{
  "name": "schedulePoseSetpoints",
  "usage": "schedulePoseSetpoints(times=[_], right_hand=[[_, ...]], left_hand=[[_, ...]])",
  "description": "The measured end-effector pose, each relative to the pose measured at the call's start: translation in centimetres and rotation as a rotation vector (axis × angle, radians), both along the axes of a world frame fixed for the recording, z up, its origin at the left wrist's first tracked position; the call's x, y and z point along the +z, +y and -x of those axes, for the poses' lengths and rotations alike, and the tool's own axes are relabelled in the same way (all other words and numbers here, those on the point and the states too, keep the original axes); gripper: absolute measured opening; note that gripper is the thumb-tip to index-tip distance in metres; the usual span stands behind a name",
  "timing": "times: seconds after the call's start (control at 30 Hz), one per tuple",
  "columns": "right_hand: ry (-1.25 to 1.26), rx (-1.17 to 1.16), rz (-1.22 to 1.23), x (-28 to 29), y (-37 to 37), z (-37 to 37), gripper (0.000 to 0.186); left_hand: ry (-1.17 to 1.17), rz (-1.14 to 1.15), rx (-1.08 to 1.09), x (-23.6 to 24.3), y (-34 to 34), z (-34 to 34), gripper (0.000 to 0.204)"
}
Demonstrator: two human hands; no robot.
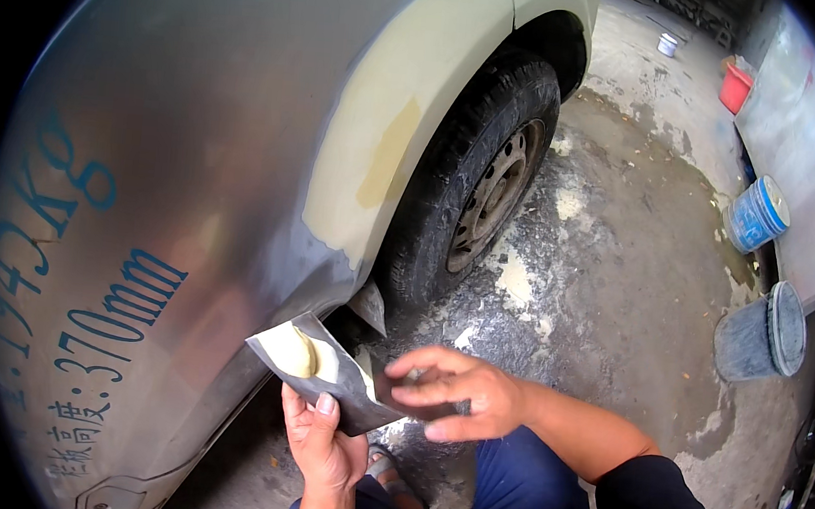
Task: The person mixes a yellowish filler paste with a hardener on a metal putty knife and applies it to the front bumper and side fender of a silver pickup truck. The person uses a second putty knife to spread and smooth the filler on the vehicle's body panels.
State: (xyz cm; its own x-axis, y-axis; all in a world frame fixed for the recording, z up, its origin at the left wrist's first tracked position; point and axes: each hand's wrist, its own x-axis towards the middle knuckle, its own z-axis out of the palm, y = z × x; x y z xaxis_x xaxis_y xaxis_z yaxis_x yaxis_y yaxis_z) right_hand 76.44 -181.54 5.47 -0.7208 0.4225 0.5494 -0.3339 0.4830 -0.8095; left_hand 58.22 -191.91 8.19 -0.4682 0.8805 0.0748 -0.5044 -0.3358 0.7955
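Observation:
My left hand [324,439] grips a flat grey metal plate [365,410] from below, thumb on top. A thick mound of cream-coloured putty [296,351] lies on its far left part. Beside the plate's right edge is my right hand [468,393], its fingers bent around a dark, thin scraper blade [424,407]. That blade is blurred and partly hidden by the fingers. Left of the hands stands the grey vehicle panel [198,123]. Around its wheel arch runs cream filler [366,117], with a yellower patch [389,157] on it.
The tyre [431,199] is just ahead of my hands. Pale spills mark the wet concrete floor [638,244]. To the right stand a blue-and-white bucket [753,217], a grey bucket [753,334] and a leaning panel [813,143]. Farther off are a red bucket [734,89] and a small white tub [667,45].

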Motion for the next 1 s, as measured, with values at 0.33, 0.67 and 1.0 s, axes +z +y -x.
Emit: schedulePoseSetpoints(times=[0.33, 0.67, 1.0], right_hand=[[-0.053, -1.12, -0.578, 4.6, 9.2, 3.6, 0.054], [-0.286, -1.112, -0.588, -0.1, 5.3, 6.5, 0.061], [-0.059, -0.052, 0.106, 0.0, -1.2, 0.8, 0.046]], left_hand=[[0.112, -0.012, 0.028, -0.2, -0.2, 1.1, 0.053], [0.066, -0.021, 0.008, -0.5, -0.1, 1.9, 0.051], [0.021, -0.008, -0.011, 0.0, -0.1, 1.2, 0.056]])
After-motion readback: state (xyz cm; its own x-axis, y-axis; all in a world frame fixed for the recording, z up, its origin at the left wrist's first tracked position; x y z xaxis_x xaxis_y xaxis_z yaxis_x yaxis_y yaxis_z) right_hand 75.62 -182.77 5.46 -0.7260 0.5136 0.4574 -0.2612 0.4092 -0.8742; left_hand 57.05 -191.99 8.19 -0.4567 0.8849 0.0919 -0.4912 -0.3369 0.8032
